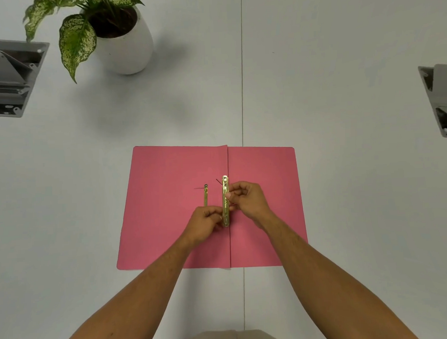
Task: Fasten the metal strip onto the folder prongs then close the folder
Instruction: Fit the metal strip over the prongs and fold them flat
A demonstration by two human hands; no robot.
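A pink folder (165,211) lies open and flat on the white table in front of me. A gold metal strip (225,187) stands lengthwise over the centre fold, held between both hands. My left hand (205,222) pinches its lower end from the left. My right hand (247,199) pinches its middle from the right. On the left leaf, a narrow gold prong base (205,196) lies parallel to the strip, with a thin prong sticking out to the left at its top end. Its lower end is hidden under my left hand.
A white pot with a green-and-white leafy plant (122,42) stands at the back left. Grey cable hatches are set into the table at the far left (5,77) and far right (444,98). A seam (241,90) runs down the table's middle.
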